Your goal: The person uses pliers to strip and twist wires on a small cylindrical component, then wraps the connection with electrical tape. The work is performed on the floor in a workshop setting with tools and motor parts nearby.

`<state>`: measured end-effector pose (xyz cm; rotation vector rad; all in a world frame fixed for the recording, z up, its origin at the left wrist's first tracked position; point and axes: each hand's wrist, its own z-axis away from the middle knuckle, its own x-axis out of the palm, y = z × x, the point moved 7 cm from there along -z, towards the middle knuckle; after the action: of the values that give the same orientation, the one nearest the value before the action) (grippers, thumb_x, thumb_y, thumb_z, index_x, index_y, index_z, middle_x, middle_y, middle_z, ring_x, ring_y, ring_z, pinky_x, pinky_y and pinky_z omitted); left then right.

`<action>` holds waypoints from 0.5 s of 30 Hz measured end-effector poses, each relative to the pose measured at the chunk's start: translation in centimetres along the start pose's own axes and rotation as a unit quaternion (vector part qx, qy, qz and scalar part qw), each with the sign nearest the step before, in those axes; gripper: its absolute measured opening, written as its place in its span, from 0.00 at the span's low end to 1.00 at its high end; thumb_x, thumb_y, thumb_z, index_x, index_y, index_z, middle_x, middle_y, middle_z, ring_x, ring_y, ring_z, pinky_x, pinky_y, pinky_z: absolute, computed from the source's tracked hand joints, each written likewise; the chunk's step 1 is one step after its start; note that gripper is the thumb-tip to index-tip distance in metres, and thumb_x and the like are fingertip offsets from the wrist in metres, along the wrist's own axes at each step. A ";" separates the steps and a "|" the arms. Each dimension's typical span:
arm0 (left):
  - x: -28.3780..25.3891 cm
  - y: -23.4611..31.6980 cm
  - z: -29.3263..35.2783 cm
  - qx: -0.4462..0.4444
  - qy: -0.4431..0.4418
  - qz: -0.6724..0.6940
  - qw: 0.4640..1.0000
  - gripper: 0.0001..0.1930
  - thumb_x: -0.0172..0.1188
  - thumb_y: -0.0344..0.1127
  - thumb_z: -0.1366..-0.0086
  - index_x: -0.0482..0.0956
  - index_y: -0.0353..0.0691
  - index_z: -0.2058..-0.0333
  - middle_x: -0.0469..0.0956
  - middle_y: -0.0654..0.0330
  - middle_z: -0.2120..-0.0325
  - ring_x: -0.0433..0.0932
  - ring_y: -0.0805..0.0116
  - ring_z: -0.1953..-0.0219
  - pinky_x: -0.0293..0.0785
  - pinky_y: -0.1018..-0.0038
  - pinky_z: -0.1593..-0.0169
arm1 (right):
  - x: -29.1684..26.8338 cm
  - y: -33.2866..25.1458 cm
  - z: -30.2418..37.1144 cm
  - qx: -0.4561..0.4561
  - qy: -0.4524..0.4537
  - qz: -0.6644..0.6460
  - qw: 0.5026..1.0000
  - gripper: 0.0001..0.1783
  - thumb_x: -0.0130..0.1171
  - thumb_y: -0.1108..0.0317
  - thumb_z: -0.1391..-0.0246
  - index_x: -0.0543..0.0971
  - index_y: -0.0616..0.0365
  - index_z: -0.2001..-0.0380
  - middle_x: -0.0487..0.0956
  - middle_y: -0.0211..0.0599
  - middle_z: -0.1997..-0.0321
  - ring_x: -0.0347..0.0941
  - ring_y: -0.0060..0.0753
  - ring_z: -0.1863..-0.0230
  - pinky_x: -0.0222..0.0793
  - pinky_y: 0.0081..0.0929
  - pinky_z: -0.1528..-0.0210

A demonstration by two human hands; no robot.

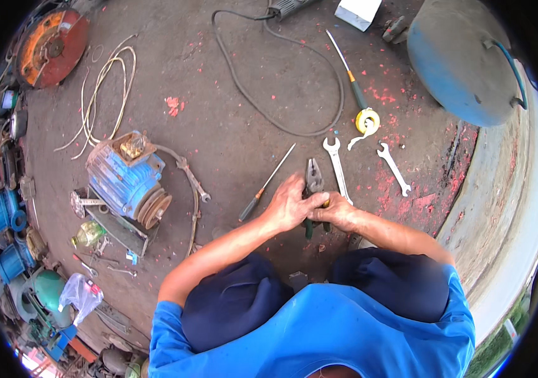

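Both my hands meet in front of my knees around a pair of combination pliers (pixel 314 177), its grey jaws pointing away from me. My left hand (pixel 289 205) is closed at its left side, the thumb laid across just below the jaws. Fingers of my right hand (pixel 339 213) wrap the grips, whose dark green ends show beneath. Whether anything small is pinched there is hidden. Beside the left hand lies a screwdriver (pixel 268 183). An open-end wrench (pixel 337 167) lies just beyond my right hand, with a smaller wrench (pixel 394 169) further right.
A blue electric motor (pixel 124 170) with a rusty pulley rests at left. Further off are a looped black cable (pixel 234 79), a long screwdriver (pixel 356 88), a yellow tape roll (pixel 367 120) and pale wire (pixel 116 63). A blue-grey drum (pixel 464 63) stands far right; machine parts crowd the left edge.
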<state>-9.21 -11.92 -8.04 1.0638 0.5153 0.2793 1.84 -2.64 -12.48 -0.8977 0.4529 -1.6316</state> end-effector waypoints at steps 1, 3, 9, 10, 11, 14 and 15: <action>0.1 -0.1 -0.8 -0.019 -0.042 -0.038 0.998 0.37 0.63 0.65 0.38 0.77 0.27 0.57 0.78 0.40 0.56 0.77 0.46 0.49 0.71 0.57 0.47 | -0.5 0.8 0.2 0.016 -0.003 -0.027 0.999 0.11 0.70 0.67 0.42 0.83 0.63 0.61 0.82 0.28 0.67 0.75 0.19 0.66 0.73 0.26 0.63; 0.1 -2.6 -0.5 -0.058 -0.055 0.169 0.982 0.38 0.65 0.63 0.37 0.76 0.26 0.51 0.81 0.46 0.60 0.80 0.53 0.55 0.74 0.63 0.49 | -0.9 -1.0 1.2 0.036 0.018 0.013 0.999 0.12 0.70 0.67 0.41 0.82 0.62 0.58 0.81 0.27 0.67 0.76 0.20 0.65 0.73 0.26 0.63; 0.0 -13.0 4.3 -0.263 0.031 0.499 0.825 0.28 0.44 0.59 0.22 0.77 0.36 0.53 0.76 0.61 0.67 0.73 0.70 0.69 0.70 0.70 0.65 | -2.1 -0.1 1.8 0.106 0.032 -0.052 0.992 0.21 0.71 0.56 0.42 0.78 0.57 0.54 0.78 0.28 0.70 0.72 0.21 0.74 0.69 0.22 0.73; -0.5 -13.7 4.8 -0.279 0.037 0.475 0.834 0.23 0.48 0.53 0.23 0.77 0.36 0.54 0.77 0.61 0.69 0.74 0.71 0.70 0.71 0.71 0.66 | -1.7 0.0 1.4 0.114 0.024 -0.071 0.991 0.19 0.69 0.57 0.40 0.77 0.57 0.54 0.80 0.29 0.68 0.72 0.19 0.72 0.68 0.20 0.73; -1.0 -14.3 5.2 -0.294 0.045 0.451 0.842 0.18 0.52 0.48 0.23 0.78 0.37 0.55 0.78 0.61 0.72 0.75 0.72 0.72 0.73 0.72 0.68 | -1.9 0.3 1.6 0.123 0.034 -0.090 0.988 0.19 0.69 0.57 0.41 0.77 0.57 0.54 0.79 0.29 0.68 0.72 0.19 0.72 0.67 0.20 0.73; -0.9 -14.7 5.7 -0.278 0.005 0.335 0.900 0.09 0.53 0.30 0.31 0.79 0.34 0.58 0.75 0.62 0.79 0.74 0.72 0.76 0.74 0.70 0.67 | -2.1 0.9 1.4 0.116 0.033 -0.092 0.988 0.20 0.70 0.58 0.42 0.78 0.57 0.53 0.78 0.28 0.69 0.70 0.19 0.73 0.66 0.20 0.74; -1.4 -14.4 6.0 -0.278 -0.019 0.263 0.924 0.10 0.53 0.31 0.31 0.79 0.32 0.58 0.76 0.61 0.78 0.75 0.74 0.75 0.75 0.70 0.64 | -2.7 1.2 1.6 0.098 0.038 -0.059 0.993 0.21 0.71 0.58 0.43 0.78 0.57 0.53 0.77 0.27 0.70 0.69 0.18 0.74 0.65 0.20 0.74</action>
<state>-7.64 -23.83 -18.14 0.6278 0.0836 0.8262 3.96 -0.12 -13.12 -0.7297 0.2903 -1.7880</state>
